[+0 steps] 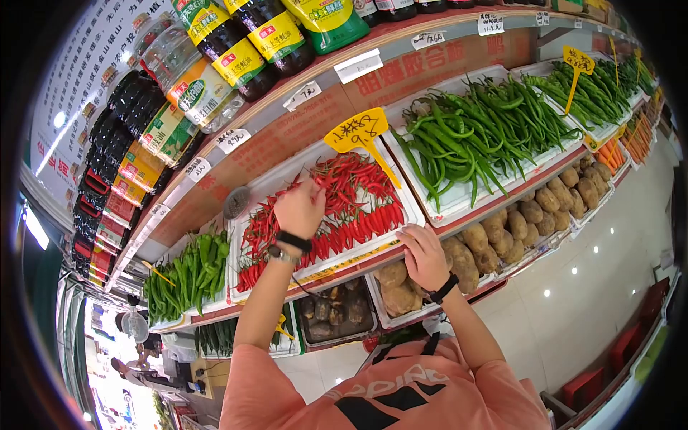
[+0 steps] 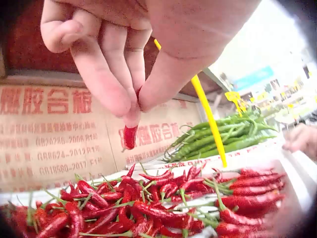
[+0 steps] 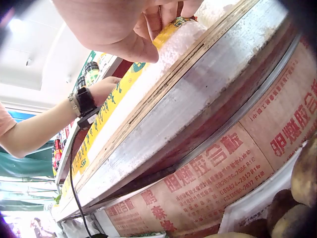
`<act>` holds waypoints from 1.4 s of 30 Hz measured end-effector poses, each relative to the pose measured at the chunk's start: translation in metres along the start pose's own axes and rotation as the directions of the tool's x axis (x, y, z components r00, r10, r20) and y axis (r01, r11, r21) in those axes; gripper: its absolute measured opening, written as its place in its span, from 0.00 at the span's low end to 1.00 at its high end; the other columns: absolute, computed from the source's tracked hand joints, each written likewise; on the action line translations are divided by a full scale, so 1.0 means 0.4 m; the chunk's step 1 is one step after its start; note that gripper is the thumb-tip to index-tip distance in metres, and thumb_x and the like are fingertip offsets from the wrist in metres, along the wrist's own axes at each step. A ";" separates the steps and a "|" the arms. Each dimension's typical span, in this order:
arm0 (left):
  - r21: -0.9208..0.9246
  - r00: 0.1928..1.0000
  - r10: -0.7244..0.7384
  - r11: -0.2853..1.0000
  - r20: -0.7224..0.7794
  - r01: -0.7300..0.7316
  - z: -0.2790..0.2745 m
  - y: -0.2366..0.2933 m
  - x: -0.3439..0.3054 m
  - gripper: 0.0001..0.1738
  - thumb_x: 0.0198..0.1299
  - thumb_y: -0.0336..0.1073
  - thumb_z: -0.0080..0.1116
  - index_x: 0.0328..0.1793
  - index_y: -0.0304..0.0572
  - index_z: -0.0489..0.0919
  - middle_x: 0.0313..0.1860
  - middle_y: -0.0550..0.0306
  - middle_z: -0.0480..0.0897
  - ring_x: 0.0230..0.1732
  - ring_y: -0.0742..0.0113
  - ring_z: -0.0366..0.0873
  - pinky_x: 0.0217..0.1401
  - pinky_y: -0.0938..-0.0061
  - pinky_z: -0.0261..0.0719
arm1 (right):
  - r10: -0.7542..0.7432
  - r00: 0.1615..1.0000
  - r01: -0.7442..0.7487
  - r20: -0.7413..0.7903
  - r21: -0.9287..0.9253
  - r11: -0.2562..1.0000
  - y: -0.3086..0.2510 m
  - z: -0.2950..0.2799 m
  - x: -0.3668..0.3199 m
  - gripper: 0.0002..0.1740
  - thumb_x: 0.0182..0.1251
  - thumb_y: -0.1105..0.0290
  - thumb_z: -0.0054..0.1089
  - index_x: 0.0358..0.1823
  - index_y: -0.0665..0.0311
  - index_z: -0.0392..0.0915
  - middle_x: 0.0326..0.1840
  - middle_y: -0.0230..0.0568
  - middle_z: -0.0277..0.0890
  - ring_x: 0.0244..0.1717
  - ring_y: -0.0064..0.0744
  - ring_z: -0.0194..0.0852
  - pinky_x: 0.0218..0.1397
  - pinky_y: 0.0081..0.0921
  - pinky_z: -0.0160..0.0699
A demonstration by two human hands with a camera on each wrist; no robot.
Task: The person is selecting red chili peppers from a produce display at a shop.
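Observation:
A small red chili pepper [image 2: 130,137] hangs from my left hand [image 1: 299,209], pinched between the thumb and fingertips. That hand is over a white foam tray [image 1: 414,209] of red chilies [image 1: 351,183]. Some chilies lie in a tangled heap with green stems. Along the front, others lie side by side in a row, tips toward me. My right hand [image 1: 426,256] holds the tray's near right corner, its thumb against the yellow-taped front face and its fingers bent over the rim.
Long green peppers [image 1: 480,132] fill the tray on the right; shorter green peppers [image 1: 190,276] lie on the left. Potatoes [image 1: 502,233] sit on the shelf below. A yellow price tag [image 1: 356,130] stands up from the chili tray. Bottles [image 1: 247,46] line the upper shelf.

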State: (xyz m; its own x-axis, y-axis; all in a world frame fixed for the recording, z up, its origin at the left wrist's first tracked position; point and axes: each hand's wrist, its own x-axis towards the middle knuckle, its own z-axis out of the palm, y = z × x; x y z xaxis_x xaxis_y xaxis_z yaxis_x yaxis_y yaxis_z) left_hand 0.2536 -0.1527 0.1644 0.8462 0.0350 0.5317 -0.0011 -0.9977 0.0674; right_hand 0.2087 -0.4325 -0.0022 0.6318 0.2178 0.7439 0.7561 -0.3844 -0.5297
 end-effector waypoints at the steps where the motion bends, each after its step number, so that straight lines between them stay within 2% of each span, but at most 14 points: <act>1: 0.073 0.996 0.086 0.994 0.006 -0.087 -0.020 0.011 -0.033 0.10 0.65 0.44 0.69 0.38 0.49 0.83 0.27 0.54 0.88 0.31 0.48 0.88 0.38 0.52 0.84 | 0.000 1.000 0.000 0.001 -0.002 1.000 -0.001 0.000 0.000 0.26 0.66 0.80 0.62 0.67 0.62 0.82 0.66 0.45 0.79 0.73 0.52 0.76 0.82 0.59 0.67; 3: 0.197 0.978 0.204 0.958 0.040 -0.208 -0.027 0.015 -0.107 0.09 0.64 0.40 0.68 0.36 0.47 0.81 0.23 0.52 0.85 0.27 0.48 0.85 0.37 0.52 0.81 | -0.001 1.000 0.001 0.002 -0.003 1.000 -0.003 0.000 0.001 0.26 0.66 0.80 0.62 0.67 0.62 0.82 0.66 0.45 0.79 0.73 0.52 0.76 0.82 0.59 0.67; 9: 0.106 0.954 0.165 0.975 0.252 -0.196 -0.029 0.026 -0.250 0.08 0.62 0.40 0.72 0.40 0.49 0.84 0.27 0.53 0.88 0.28 0.51 0.89 0.36 0.59 0.86 | 0.004 1.000 -0.004 -0.017 -0.012 1.000 -0.006 0.004 0.003 0.24 0.67 0.80 0.63 0.65 0.62 0.83 0.66 0.45 0.79 0.72 0.52 0.77 0.81 0.59 0.69; 12: -0.093 0.940 0.105 0.993 0.323 -0.079 -0.024 0.006 -0.267 0.10 0.64 0.43 0.74 0.44 0.50 0.87 0.30 0.56 0.91 0.31 0.54 0.91 0.38 0.62 0.88 | 0.010 1.000 -0.011 -0.019 -0.027 1.000 -0.007 0.008 0.001 0.24 0.68 0.79 0.63 0.65 0.62 0.83 0.66 0.45 0.79 0.72 0.53 0.77 0.81 0.59 0.69; 15: -0.202 0.873 0.031 0.976 0.486 0.078 -0.060 0.002 -0.244 0.12 0.66 0.44 0.75 0.48 0.47 0.88 0.34 0.56 0.92 0.36 0.58 0.93 0.42 0.64 0.89 | 0.010 1.000 -0.010 -0.006 -0.039 0.999 -0.003 0.010 -0.002 0.23 0.68 0.79 0.63 0.66 0.62 0.83 0.67 0.46 0.79 0.71 0.54 0.77 0.81 0.59 0.69; 18: -0.418 0.873 0.065 0.893 0.484 0.165 -0.022 -0.045 -0.249 0.13 0.67 0.43 0.74 0.50 0.43 0.89 0.37 0.54 0.92 0.39 0.61 0.94 0.45 0.66 0.89 | 0.005 1.000 -0.005 -0.013 -0.048 0.999 -0.002 0.012 -0.003 0.23 0.69 0.78 0.62 0.66 0.62 0.83 0.67 0.46 0.78 0.71 0.53 0.77 0.80 0.59 0.69; 21: -0.408 0.839 0.052 0.889 0.542 0.208 -0.018 -0.055 -0.245 0.15 0.68 0.41 0.73 0.54 0.41 0.89 0.39 0.52 0.92 0.41 0.63 0.93 0.48 0.67 0.89 | 0.005 1.000 -0.006 -0.007 -0.058 0.998 -0.002 0.011 -0.003 0.24 0.68 0.79 0.62 0.66 0.62 0.83 0.67 0.46 0.78 0.71 0.54 0.77 0.80 0.59 0.69; 27: -0.389 0.847 0.076 0.907 0.526 0.160 -0.010 -0.054 -0.238 0.17 0.68 0.41 0.73 0.59 0.44 0.90 0.42 0.50 0.92 0.40 0.61 0.92 0.47 0.66 0.88 | 0.011 1.000 -0.010 0.005 -0.032 0.999 -0.001 0.012 -0.003 0.25 0.67 0.81 0.63 0.66 0.62 0.83 0.68 0.47 0.77 0.73 0.54 0.75 0.83 0.61 0.66; 30: -0.338 0.903 0.085 0.939 0.422 0.069 -0.012 -0.050 -0.222 0.16 0.66 0.44 0.73 0.54 0.46 0.91 0.41 0.51 0.91 0.39 0.56 0.90 0.45 0.60 0.87 | 0.007 1.000 -0.007 0.003 -0.038 0.999 -0.002 0.011 -0.002 0.25 0.67 0.81 0.63 0.66 0.61 0.83 0.68 0.47 0.77 0.72 0.54 0.76 0.83 0.61 0.66; 33: -0.288 0.910 0.078 0.957 0.407 0.046 -0.011 -0.055 -0.148 0.15 0.65 0.44 0.73 0.52 0.47 0.91 0.43 0.51 0.91 0.39 0.56 0.89 0.43 0.60 0.86 | 0.010 1.000 -0.010 0.001 -0.043 0.999 0.000 0.016 -0.006 0.25 0.67 0.81 0.63 0.66 0.61 0.83 0.68 0.47 0.77 0.72 0.54 0.76 0.82 0.61 0.66; 34: -0.325 0.926 0.085 0.945 0.367 0.043 0.002 -0.056 -0.116 0.13 0.65 0.41 0.73 0.51 0.44 0.90 0.46 0.52 0.92 0.38 0.60 0.90 0.44 0.63 0.88 | 0.013 1.000 -0.013 -0.008 -0.054 0.998 -0.001 0.018 -0.006 0.24 0.67 0.80 0.63 0.66 0.61 0.83 0.68 0.46 0.77 0.72 0.53 0.76 0.82 0.61 0.67; 36: -0.320 0.939 0.053 0.945 0.339 0.063 0.039 -0.058 -0.052 0.13 0.65 0.40 0.73 0.52 0.45 0.90 0.47 0.54 0.92 0.38 0.59 0.90 0.44 0.63 0.88 | 0.015 1.000 -0.017 -0.025 -0.076 0.997 -0.003 0.022 -0.005 0.23 0.68 0.79 0.62 0.65 0.61 0.83 0.67 0.45 0.78 0.71 0.52 0.77 0.80 0.60 0.68; 39: -0.276 0.970 0.086 0.961 0.226 -0.021 0.113 -0.056 0.020 0.16 0.59 0.37 0.74 0.54 0.52 0.90 0.47 0.56 0.92 0.43 0.57 0.90 0.49 0.60 0.88 | 0.011 0.999 -0.013 -0.030 -0.079 0.997 -0.003 0.023 -0.006 0.23 0.68 0.79 0.62 0.65 0.61 0.83 0.67 0.45 0.78 0.71 0.52 0.77 0.81 0.60 0.68; 42: -0.110 0.946 0.087 0.992 0.313 -0.055 0.163 -0.048 0.055 0.15 0.55 0.35 0.74 0.50 0.54 0.90 0.43 0.58 0.90 0.46 0.55 0.89 0.50 0.58 0.87 | 0.007 1.000 -0.008 -0.020 -0.065 0.998 -0.005 0.015 -0.003 0.23 0.68 0.79 0.62 0.65 0.61 0.83 0.68 0.45 0.78 0.71 0.52 0.77 0.81 0.59 0.68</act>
State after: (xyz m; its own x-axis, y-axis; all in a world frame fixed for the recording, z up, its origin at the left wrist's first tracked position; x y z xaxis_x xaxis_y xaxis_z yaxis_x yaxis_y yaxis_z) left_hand 0.3069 -0.1367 0.1197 0.9669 -0.0719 0.2448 -0.1064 -0.9857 0.1306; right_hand 0.2073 -0.4265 -0.0045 0.6334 0.1973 0.7483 0.7383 -0.4438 -0.5079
